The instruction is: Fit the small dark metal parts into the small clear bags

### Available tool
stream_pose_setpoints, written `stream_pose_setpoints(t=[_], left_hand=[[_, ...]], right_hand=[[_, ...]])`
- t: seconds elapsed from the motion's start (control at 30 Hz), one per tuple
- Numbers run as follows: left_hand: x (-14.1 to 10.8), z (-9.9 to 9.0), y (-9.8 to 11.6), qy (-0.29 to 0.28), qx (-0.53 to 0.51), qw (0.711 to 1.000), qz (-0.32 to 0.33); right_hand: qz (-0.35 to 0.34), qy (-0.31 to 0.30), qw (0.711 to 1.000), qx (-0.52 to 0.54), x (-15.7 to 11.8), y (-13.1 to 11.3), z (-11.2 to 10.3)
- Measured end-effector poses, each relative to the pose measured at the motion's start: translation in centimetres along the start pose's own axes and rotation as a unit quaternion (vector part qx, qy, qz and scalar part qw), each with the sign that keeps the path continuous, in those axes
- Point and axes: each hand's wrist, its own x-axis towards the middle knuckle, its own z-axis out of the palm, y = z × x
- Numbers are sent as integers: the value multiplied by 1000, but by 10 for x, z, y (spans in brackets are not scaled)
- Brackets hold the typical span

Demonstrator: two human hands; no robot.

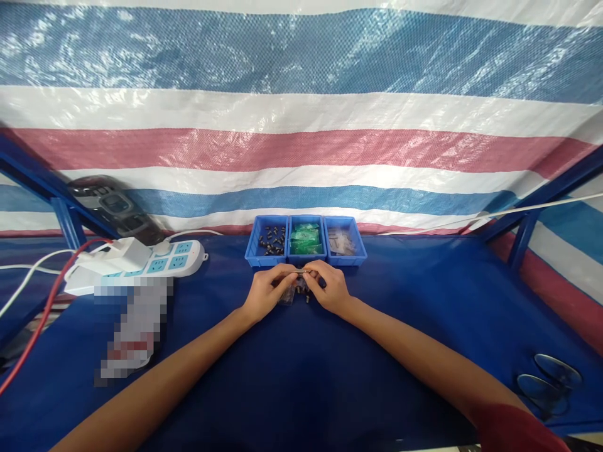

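Both hands meet above the blue table, just in front of three small bins. My left hand [271, 290] is closed, thumb and fingertips pinching one end of a small thin flat piece [300, 272]. My right hand [328, 287] pinches the other end; the piece is too small to name. Below the fingers lie a small clear plastic bag [286, 297] and several small dark metal fittings [308, 298], partly hidden by the hands.
Blue bins hold dark metal fittings [272, 240], green packets [306, 240] and clear plastic pieces [342, 242]. A white power strip [176, 260] with plugs and cables stands left, near a dark wrapped object [115, 204]. Eyeglasses [549, 380] lie at the right. Striped sheeting [301, 150] hangs behind.
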Motion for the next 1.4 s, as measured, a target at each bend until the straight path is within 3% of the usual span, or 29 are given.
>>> stream_pose_setpoints(t=[0.23, 0.43, 0.8, 1.17, 1.4], left_hand=[[0, -2, 1, 2, 30, 1000, 2], [-1, 1, -1, 29, -7, 999, -18], [-4, 2, -4, 43, -22, 999, -12], [-2, 2, 0, 26, -45, 998, -25], [1, 1, -1, 55, -53, 997, -29]], right_hand=[[5, 17, 1000, -17, -2, 3, 2], [12, 24, 999, -24, -4, 5, 3], [11, -5, 1000, 5, -2, 1, 0], [-29, 26, 999, -2, -1, 1, 0], [-76, 28, 996, -30, -3, 4, 1]])
